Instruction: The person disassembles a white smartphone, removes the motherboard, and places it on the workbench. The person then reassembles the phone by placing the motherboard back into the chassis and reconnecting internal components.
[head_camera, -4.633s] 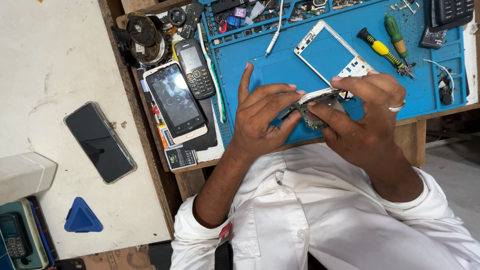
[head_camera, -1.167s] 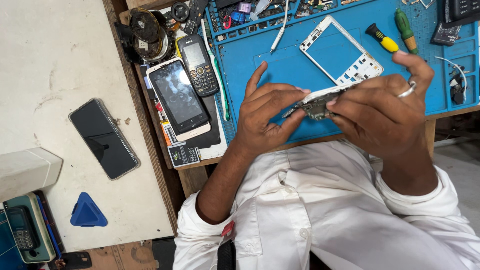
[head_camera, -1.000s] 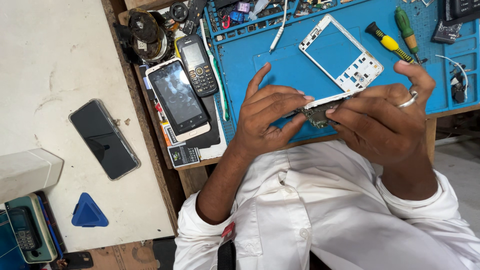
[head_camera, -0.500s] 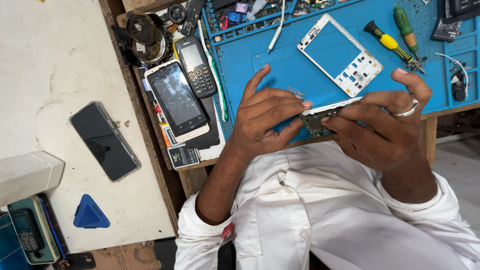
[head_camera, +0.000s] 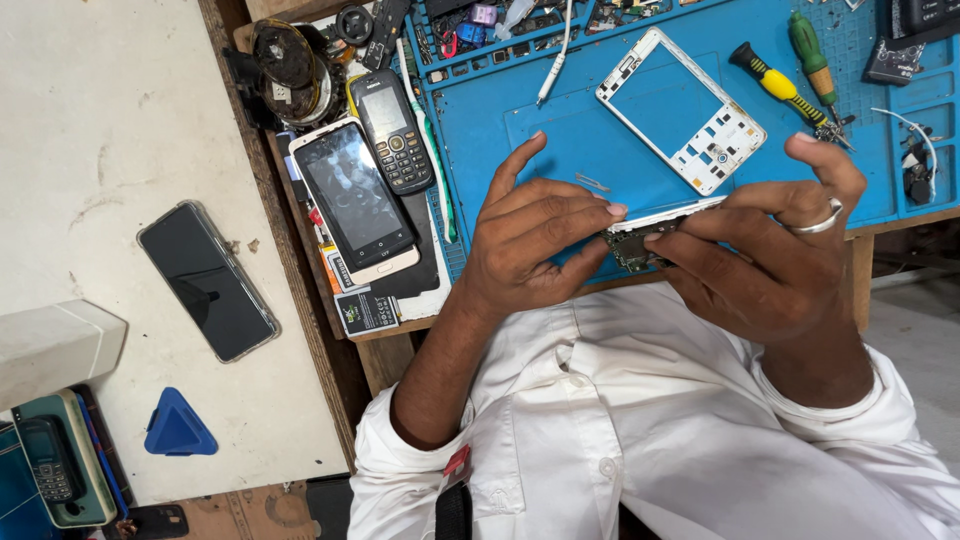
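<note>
Since half a second ago I have lowered the work a little toward my chest, and the empty white phone frame (head_camera: 682, 110) on the blue silicone repair mat (head_camera: 520, 110) now lies wholly clear of my knuckles. My grip has not changed. My left hand (head_camera: 530, 245) pinches the left end of the small green circuit board with its white edge strip (head_camera: 650, 228) between thumb and bent fingers, its forefinger raised and free. My right hand (head_camera: 775, 260), with a silver ring on one finger, clamps the right end of the same board, fingers over the top. The board hangs over the near edge of the mat, just above my white shirt.

Far right on the mat lie a yellow-and-black screwdriver (head_camera: 765, 78) and a green-handled screwdriver (head_camera: 808, 55), near each other. Left of the mat a white-rimmed smartphone with a dark screen (head_camera: 352, 198) lies beside a black keypad phone (head_camera: 392, 130), touching or nearly so. Farther left, on the pale worktop, are a black smartphone in a clear case (head_camera: 207, 280) and, nearer, a blue triangular plastic pick (head_camera: 178, 428).

My fingers hide most of the board's face.
</note>
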